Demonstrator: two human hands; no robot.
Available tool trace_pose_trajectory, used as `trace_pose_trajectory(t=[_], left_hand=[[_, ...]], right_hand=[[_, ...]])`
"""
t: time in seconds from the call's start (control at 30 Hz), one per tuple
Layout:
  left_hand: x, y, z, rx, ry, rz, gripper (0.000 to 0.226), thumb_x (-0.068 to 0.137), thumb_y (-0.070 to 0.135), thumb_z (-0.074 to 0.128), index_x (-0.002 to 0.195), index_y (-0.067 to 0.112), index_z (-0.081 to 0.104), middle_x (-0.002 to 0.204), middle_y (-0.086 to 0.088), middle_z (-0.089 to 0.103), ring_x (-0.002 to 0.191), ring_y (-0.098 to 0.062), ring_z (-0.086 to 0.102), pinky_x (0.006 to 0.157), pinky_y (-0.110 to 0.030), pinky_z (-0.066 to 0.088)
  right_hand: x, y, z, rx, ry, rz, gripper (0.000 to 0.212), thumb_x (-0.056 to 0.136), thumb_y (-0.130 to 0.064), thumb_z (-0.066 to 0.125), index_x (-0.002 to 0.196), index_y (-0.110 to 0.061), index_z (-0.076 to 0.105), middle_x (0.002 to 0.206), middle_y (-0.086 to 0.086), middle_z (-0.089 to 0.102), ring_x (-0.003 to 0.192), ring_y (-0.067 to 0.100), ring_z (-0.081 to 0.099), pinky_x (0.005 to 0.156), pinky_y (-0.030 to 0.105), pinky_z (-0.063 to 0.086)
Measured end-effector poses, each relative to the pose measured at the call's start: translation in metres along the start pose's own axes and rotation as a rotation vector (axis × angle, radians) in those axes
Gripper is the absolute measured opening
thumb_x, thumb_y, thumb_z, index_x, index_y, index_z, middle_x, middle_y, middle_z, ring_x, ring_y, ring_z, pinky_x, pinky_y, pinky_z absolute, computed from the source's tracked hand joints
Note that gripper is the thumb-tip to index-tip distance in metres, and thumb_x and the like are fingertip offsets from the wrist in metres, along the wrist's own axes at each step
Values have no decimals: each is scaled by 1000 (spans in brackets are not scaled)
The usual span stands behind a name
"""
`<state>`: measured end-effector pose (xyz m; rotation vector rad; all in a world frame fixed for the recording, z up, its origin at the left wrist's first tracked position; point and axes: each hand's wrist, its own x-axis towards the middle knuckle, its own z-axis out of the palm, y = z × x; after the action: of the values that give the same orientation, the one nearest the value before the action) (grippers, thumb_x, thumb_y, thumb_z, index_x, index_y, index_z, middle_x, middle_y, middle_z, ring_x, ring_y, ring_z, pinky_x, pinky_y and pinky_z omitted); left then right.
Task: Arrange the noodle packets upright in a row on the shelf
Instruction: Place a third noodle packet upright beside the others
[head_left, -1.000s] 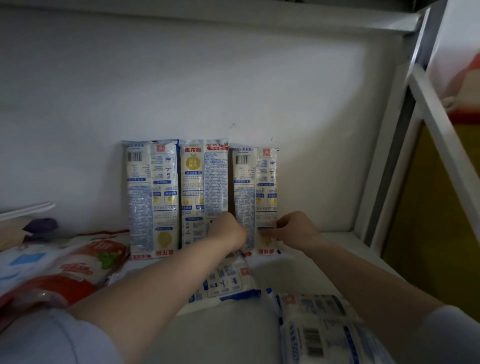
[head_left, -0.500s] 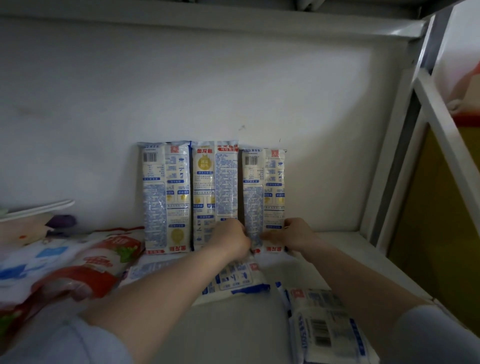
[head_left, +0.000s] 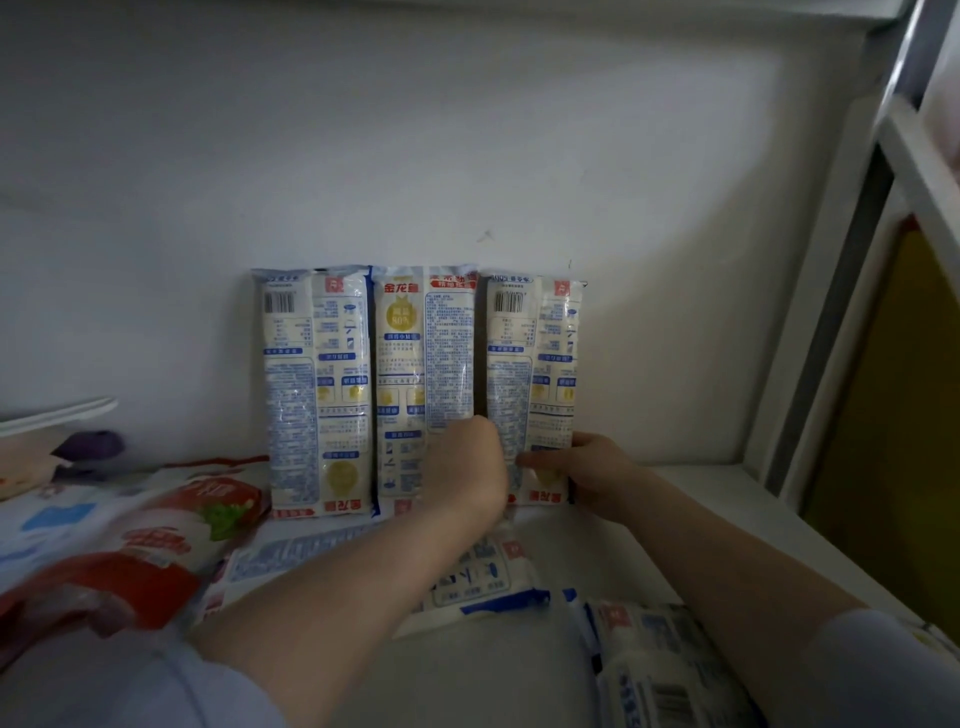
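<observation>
While three packets stand upright, both hands, left (head_left: 470, 467) and right (head_left: 597, 470), grip the rightmost packet (head_left: 532, 364) with curled fingers.

white back wall (head_left: 415, 156), white frame (head_left: 831, 322), dim light

Bare forearms, pale bluish-white sleeves (head_left: 130, 691) pushed above the elbows.
</observation>
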<state>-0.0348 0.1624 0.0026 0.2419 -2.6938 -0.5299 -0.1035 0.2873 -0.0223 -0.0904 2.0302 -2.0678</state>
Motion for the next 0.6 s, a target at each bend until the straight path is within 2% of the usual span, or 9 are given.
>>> trace_pose_trajectory(t=[0.2,0.33,0.43,0.5,0.6], left_hand=[[1,1,1,18,9,25,20,89,-6,48,77,9,55,69,-1,47,69,-17,52,61,-26,45],[1,-1,-3,-7,7,20,24,89,-6,49,70,9,52,66,0,45,64,-15,50,60,-25,43],[0,-12,-11,-44,-15,38,33,88,-1,53,58,13,49,60,-1,49,56,-14,51,52,-25,41],[-3,-22,-22,-57,-49,72,32,89,7,55,57,12,55,59,-2,55,57,-17,57,55,-29,50],[-13,-46,-48,-18,-131,155,38,89,18,58,51,13,58,51,-1,55,49,-15,56,61,-31,55]], right_hand=[[-1,0,1,-45,25,22,46,72,2,77,116,2,64,112,18,69,93,31,68,74,38,56],[-7,-2,3,-186,75,-7,44,72,-8,81,113,-2,66,107,14,71,80,24,68,64,30,54],[-14,-6,4,-397,131,-84,35,72,-20,82,103,-8,71,93,7,70,72,17,65,55,24,51],[-22,-9,2,-641,164,-128,22,75,-30,79,84,-12,70,77,3,67,63,13,61,51,23,47],[-42,-19,0,-1054,234,-122,39,82,-47,68,63,-16,53,67,3,57,64,19,57,46,22,35]])
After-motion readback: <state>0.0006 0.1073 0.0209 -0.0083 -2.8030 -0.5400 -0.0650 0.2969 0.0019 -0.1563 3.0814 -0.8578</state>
